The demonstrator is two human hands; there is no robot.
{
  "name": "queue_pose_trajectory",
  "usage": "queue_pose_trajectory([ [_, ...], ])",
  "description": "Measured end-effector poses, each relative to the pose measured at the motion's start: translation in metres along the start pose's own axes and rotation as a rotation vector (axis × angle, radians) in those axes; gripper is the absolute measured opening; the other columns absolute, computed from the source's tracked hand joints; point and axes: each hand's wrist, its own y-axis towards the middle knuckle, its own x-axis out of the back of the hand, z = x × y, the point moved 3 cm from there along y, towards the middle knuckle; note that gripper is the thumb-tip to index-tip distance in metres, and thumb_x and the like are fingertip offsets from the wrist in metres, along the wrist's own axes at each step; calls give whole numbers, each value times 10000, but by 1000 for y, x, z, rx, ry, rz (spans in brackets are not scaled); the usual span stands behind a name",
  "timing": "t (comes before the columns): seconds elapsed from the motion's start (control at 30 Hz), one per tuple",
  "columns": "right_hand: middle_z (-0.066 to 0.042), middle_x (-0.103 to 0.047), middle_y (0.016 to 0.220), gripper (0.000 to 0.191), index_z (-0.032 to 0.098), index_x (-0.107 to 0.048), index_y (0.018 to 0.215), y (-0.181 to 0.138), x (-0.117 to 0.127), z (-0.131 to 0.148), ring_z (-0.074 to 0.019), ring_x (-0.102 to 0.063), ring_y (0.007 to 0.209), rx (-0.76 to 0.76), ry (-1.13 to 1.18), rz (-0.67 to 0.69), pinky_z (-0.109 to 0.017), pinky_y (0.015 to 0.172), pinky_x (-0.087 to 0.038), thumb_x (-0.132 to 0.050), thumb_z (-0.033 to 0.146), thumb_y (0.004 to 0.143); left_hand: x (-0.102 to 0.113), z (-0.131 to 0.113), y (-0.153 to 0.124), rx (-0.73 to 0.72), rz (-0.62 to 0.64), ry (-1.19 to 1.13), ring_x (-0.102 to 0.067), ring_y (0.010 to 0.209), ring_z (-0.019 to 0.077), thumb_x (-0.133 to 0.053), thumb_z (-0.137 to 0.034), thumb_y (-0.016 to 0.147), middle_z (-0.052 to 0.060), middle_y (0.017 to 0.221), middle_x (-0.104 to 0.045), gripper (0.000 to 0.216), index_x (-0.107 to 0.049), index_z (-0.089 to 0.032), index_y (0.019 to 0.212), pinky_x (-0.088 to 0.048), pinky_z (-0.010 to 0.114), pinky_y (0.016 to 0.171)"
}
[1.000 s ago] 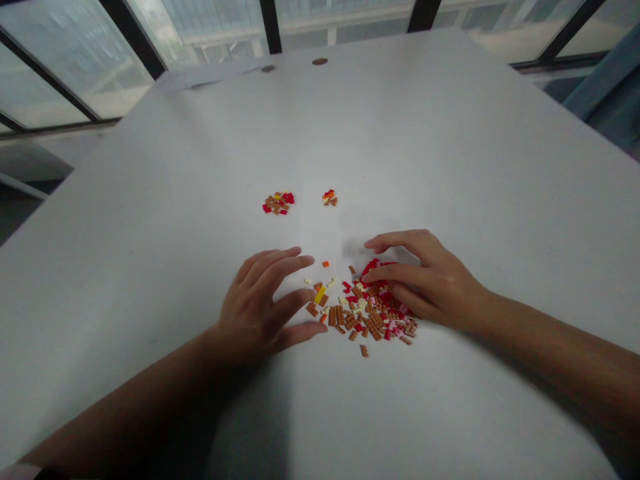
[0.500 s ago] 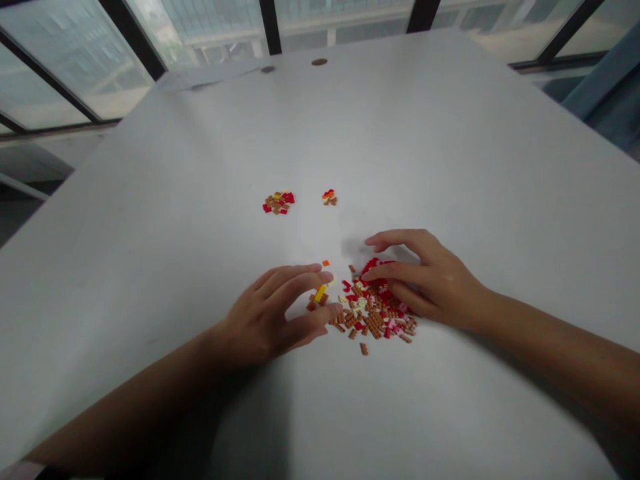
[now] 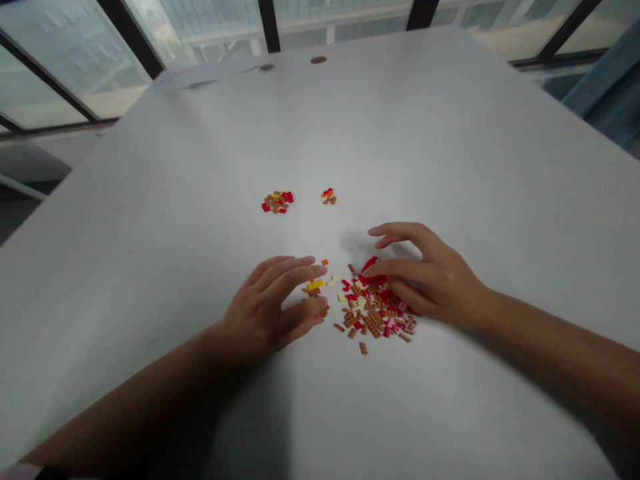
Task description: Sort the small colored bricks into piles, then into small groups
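A loose pile of small building bricks (image 3: 373, 323), mostly brown with red, pink and cream ones, lies on the white table. My right hand (image 3: 433, 280) rests over the pile's upper right with fingers apart, one fingertip on the red bricks. To the left of the pile, my left hand (image 3: 270, 303) is spread with its thumb apart from the fingers. Between them show a yellow brick (image 3: 315, 285) and a brown brick (image 3: 324, 312), the latter at the thumb tip. A cream piece (image 3: 331, 281) and an orange brick (image 3: 325, 262) lie just past the fingertips.
Farther back on the table (image 3: 400, 133) sit two small groups of bricks: a larger red and brown cluster (image 3: 278, 201) and a smaller orange and brown cluster (image 3: 329, 197). Windows stand behind the far edge. A single brown brick (image 3: 363, 348) lies in front of the pile.
My left hand has drawn slightly left, away from the pile, and brown pieces near its thumb have moved left too. The yellow brick now lies flatter. My right hand has barely moved.
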Motion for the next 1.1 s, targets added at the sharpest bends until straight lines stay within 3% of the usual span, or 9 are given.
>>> queue_pose_trajectory([
  [0.3,-132,-522,1334,278,224,-704,1014,0,0,1,-234,-632,1056,13,-2,-13,-454,876,-551,-530,68,864,1,2,0,-4,29,-30,-631,1200,253,-680,-285,922,116,1202,-692,185,-620,-194,1071,-522,416,996],
  [0.57,-131,-531,1324,265,227,-706,998,1,1,1,-228,-632,1051,15,-11,-13,-438,872,-564,-539,75,860,-3,-11,2,-91,155,-111,-494,1361,312,-658,-405,924,139,1370,-572,298,-643,-287,1197,-452,497,1084],
  [0.8,-130,-535,1327,271,228,-712,997,0,-1,1,-233,-629,1052,0,9,-24,-454,882,-556,-532,80,858,1,-10,0,-126,97,-88,-548,1300,289,-553,-394,986,171,1304,-619,230,-627,-188,1058,-465,473,1078],
  [0.9,-139,-533,1319,267,217,-710,992,0,-1,1,-229,-631,1041,11,-4,-17,-443,870,-559,-530,73,858,1,-9,1,-123,93,-76,-547,1295,291,-549,-410,987,181,1301,-616,270,-609,-171,1097,-469,477,1072],
  [1.1,-126,-531,1326,274,232,-713,1006,0,0,1,-226,-633,1047,3,12,-17,-444,878,-563,-536,79,865,-7,-5,-2,-53,167,-127,-390,1424,384,-629,-528,913,189,1474,-464,441,-609,-238,1245,-440,553,1077],
])
